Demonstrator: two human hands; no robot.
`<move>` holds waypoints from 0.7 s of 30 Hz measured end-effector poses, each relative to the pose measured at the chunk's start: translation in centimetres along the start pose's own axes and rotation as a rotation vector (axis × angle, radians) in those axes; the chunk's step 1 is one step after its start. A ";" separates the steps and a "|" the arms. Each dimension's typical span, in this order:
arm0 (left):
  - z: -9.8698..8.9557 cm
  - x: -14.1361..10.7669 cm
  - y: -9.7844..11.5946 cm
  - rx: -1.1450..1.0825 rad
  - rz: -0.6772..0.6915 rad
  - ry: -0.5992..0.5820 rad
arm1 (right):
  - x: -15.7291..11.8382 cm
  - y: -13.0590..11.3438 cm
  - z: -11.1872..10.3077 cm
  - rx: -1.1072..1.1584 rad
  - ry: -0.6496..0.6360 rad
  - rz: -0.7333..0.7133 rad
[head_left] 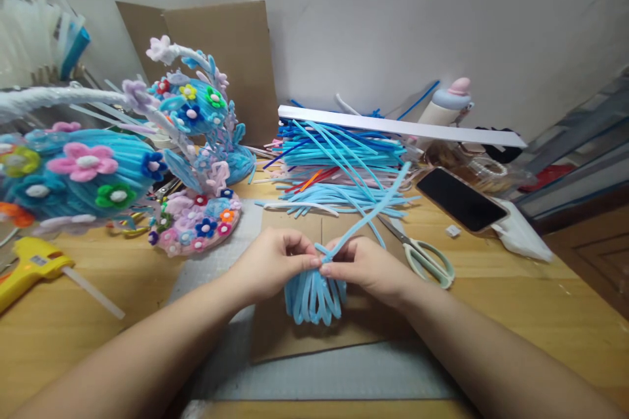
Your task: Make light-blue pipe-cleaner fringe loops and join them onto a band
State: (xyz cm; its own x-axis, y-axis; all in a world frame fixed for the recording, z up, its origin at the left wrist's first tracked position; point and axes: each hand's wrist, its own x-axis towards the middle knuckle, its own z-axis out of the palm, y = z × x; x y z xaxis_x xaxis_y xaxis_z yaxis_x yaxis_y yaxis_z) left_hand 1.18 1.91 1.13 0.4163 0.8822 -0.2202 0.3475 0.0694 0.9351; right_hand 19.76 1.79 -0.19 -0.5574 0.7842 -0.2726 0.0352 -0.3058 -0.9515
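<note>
A looped bundle of light blue pipe cleaners [314, 301] hangs from the fingers of both hands, its loops fanned out at the bottom. My left hand [280, 260] pinches the top of the bundle from the left. From the right, my right hand [366, 265] pinches the same gathered top, fingertips nearly touching the left ones. A long light blue pipe cleaner [371, 213] crosses at that point and sticks out up to the right. Beneath the hands lies a brown cardboard piece [280, 334] on a grey cutting mat [314, 380].
Green-handled scissors [427, 262] and a black phone [462, 200] lie at the right. Piled pipe cleaners [339, 150] sit behind the hands. Flowered blue decorations [88, 167] stand at the left, above a yellow glue gun [37, 265]. A white bottle [439, 118] stands at the back.
</note>
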 end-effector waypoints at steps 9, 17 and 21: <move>-0.1 -0.1 0.2 0.180 0.068 0.003 | 0.1 0.1 -0.9 -0.008 0.057 0.007; 1.1 -0.1 -0.6 0.405 0.438 0.729 | 0.9 1.1 0.6 0.423 0.310 -0.025; 1.2 0.9 -1.3 -0.327 0.063 0.508 | 0.8 0.7 1.0 0.525 0.319 -0.061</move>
State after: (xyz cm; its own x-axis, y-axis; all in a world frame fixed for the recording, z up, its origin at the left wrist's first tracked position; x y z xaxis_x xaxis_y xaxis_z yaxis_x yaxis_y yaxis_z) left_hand 2.15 2.03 -0.59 -0.0534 0.9956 -0.0770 0.0258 0.0785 0.9966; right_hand 18.53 1.65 -0.98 -0.2669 0.9069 -0.3260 -0.4475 -0.4163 -0.7915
